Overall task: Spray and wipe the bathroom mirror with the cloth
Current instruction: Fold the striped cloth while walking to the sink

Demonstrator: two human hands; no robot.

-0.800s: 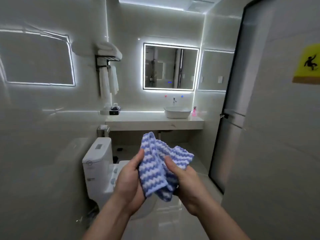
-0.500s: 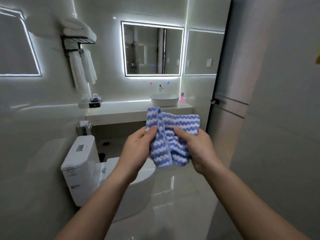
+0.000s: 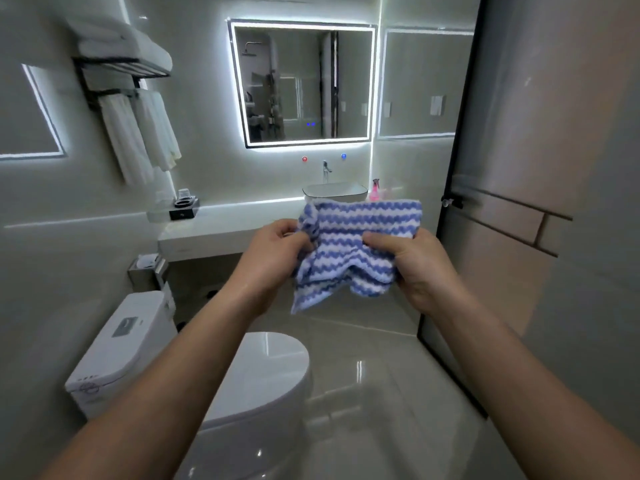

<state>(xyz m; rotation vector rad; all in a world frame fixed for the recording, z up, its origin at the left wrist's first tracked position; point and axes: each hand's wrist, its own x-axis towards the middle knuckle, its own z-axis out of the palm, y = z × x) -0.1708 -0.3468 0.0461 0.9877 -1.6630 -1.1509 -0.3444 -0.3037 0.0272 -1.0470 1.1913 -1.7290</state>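
Observation:
A blue-and-white striped cloth (image 3: 353,244) is stretched between both hands at chest height. My left hand (image 3: 273,258) pinches its bunched left edge, and my right hand (image 3: 419,265) grips its right side. The lit-edged bathroom mirror (image 3: 304,84) hangs on the far wall, well beyond my reach, above a white basin (image 3: 334,194). A pink spray bottle (image 3: 375,190) stands on the counter to the right of the basin, its lower part hidden by the cloth.
A white toilet (image 3: 194,368) with its lid down stands at the lower left. White towels (image 3: 138,133) hang on a black rack on the left wall. A dark-framed glass door (image 3: 460,202) stands along the right. The glossy floor (image 3: 381,393) runs toward the counter (image 3: 221,233).
I have come closer to the mirror and counter. My hands have drawn apart, spreading the bunched cloth out wider between them.

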